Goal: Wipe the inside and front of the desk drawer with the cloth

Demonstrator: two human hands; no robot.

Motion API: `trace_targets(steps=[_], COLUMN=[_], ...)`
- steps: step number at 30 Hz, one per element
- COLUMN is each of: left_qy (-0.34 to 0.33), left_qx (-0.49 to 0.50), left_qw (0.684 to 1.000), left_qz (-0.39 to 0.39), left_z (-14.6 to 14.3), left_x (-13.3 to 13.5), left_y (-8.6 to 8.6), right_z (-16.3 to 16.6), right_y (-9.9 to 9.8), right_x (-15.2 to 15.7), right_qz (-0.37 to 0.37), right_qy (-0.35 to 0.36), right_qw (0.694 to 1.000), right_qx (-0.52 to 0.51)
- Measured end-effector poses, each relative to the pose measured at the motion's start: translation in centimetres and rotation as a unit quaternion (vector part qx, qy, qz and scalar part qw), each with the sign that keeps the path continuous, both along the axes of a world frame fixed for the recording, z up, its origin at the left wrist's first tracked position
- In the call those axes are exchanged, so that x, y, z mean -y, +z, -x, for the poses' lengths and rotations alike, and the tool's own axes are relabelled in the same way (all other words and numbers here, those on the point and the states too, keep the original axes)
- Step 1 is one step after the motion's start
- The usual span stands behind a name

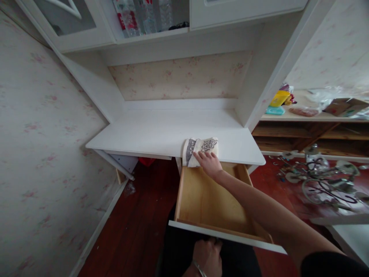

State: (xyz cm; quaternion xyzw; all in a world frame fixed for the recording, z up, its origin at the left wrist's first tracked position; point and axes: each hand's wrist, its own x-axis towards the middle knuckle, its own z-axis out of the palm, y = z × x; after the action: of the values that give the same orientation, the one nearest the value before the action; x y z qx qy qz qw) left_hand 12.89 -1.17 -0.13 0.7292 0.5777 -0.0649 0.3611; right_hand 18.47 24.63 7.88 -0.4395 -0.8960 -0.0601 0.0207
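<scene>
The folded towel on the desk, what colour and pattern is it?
The towel is cream with grey ornamental bands, seen in the head view.

Desk (161,134) sits in an alcove, wall on its left, cabinet side panel on its right. Folded towel (200,151) lies on the desk's front edge, overhanging the pulled-out drawer (201,200) below it. Right hand (210,163) rests on the towel, forearm crossing above the drawer. Left hand (206,257) is under the drawer front, near the person's lap. Shelf (152,36) with bottles (144,15) above the desk. Chandelier (323,181) on the floor to the right, below a cluttered side shelf (311,115).
</scene>
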Motion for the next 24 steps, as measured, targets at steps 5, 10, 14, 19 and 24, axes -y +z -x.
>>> trace_targets(steps=[5,10,14,19,24], left_qy=[-0.024,-0.020,-0.001,0.002,-0.012], left_qx=[-0.007,-0.016,-0.037,-0.048,-0.051], left_qw=[1.000,0.999,0.997,0.997,0.998], left_qz=[0.015,0.043,0.062,0.056,0.043], left_z=[-0.1,-0.3,-0.7,-0.8,-0.6], left_x=[-0.6,-1.4,-1.7,-1.7,-2.1], left_y=[-0.8,-0.6,-0.8,-1.2,-0.5], right_z=[-1.0,0.3,1.7,1.9,0.8], right_y=[-2.6,-7.6,-11.1,-13.7,-14.8], right_x=[2.8,3.8,3.2,1.7,0.9], right_qz=[0.004,0.068,0.146,0.205,0.238], right_qy=[0.067,0.081,0.056,0.046,0.030], right_qw=[0.997,0.994,0.987,0.977,0.969], right_qx=[-0.027,-0.039,-0.034,0.020,0.053])
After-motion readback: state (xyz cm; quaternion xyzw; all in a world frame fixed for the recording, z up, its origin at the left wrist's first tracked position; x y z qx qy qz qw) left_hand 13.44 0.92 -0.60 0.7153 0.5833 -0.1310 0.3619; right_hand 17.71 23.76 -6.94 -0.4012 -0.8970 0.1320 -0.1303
